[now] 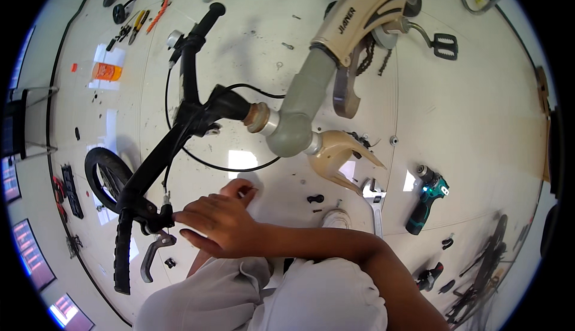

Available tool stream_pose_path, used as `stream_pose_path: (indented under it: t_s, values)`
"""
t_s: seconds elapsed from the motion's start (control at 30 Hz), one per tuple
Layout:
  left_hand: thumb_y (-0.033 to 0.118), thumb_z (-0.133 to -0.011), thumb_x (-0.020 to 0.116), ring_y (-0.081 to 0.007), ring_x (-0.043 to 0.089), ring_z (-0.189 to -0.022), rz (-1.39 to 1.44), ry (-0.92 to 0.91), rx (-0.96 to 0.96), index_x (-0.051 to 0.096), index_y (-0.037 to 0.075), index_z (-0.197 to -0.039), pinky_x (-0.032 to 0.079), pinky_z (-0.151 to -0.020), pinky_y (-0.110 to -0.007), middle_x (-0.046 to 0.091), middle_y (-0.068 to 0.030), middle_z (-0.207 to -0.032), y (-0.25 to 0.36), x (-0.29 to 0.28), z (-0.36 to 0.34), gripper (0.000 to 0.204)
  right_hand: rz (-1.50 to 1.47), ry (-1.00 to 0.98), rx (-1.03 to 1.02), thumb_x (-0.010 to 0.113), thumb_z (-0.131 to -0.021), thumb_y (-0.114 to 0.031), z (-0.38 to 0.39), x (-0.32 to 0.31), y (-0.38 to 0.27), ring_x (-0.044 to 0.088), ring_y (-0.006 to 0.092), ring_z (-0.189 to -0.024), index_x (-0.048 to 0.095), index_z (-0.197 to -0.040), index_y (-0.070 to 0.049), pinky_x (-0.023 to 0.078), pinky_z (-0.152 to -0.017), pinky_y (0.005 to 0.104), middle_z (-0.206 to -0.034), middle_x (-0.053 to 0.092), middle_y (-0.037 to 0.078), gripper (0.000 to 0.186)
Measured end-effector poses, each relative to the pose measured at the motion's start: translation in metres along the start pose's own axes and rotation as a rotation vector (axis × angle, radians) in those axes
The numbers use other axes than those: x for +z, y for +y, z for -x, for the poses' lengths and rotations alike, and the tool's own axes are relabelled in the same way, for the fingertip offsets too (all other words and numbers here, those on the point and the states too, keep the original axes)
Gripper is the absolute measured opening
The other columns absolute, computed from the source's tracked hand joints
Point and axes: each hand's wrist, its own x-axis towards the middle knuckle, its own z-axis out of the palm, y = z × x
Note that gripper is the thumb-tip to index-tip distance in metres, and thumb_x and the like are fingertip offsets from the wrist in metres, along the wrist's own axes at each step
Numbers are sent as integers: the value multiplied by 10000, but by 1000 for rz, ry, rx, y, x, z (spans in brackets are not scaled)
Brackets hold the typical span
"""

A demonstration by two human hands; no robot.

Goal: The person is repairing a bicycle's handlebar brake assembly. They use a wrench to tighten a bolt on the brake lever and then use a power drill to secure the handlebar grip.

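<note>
A black bicycle handlebar [153,160] lies slantwise on the left, joined through its stem to a beige and grey frame [317,79] with a beige fork [341,154]. My right hand [218,223] reaches across from the lower right. Its fingertips are pinched at the clamp of the silver brake lever [156,253], beside the ribbed grip [122,259]; anything between them is hidden. Behind it, my left hand [238,188] is partly covered, with its fingers curled together. What it holds, if anything, is too small to tell. A black brake cable [224,168] loops beside the hands.
On the pale floor lie an adjustable wrench [375,208], a teal cordless drill [427,199], a small black wheel [108,178] and an orange bottle [106,72]. Pliers [139,27] lie at the far left. Several small parts are scattered about. A crank pedal [445,46] sticks out at the right.
</note>
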Motion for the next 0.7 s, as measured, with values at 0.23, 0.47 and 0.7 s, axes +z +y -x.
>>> stream_pose_path:
  t_s: [0.23, 0.47, 0.7]
  values:
    - [114, -806, 761, -247, 641, -773, -359, 104, 306, 699, 50, -1010, 527, -700, -350, 648, -100, -865, -5, 18, -2, 223, 404, 19, -196, 795, -756, -136, -3, -39, 7, 652, 247, -808, 646, -1048, -54, 520, -712, 373, -918, 654, 84, 338]
    - [156, -783, 793, -218, 572, -1077, 12, 885, 261, 566, 37, -1256, 445, -925, -338, 620, -136, -1127, 52, -102, 10, 538, 1198, -53, 342, 917, -591, -277, 18, -144, 12, 515, 361, -1201, 558, -1264, -42, 392, -1016, 497, -1282, 554, 153, 799]
    - [53, -690, 852, -426, 465, -1319, -31, 453, 934, 542, 156, -1279, 400, -1069, -510, 578, -171, -1337, 155, -148, -2, 674, 1296, -26, 326, 863, -607, -204, 14, -149, 38, 601, 338, -1081, 599, -1165, -34, 436, -980, 473, -1138, 640, 139, 640]
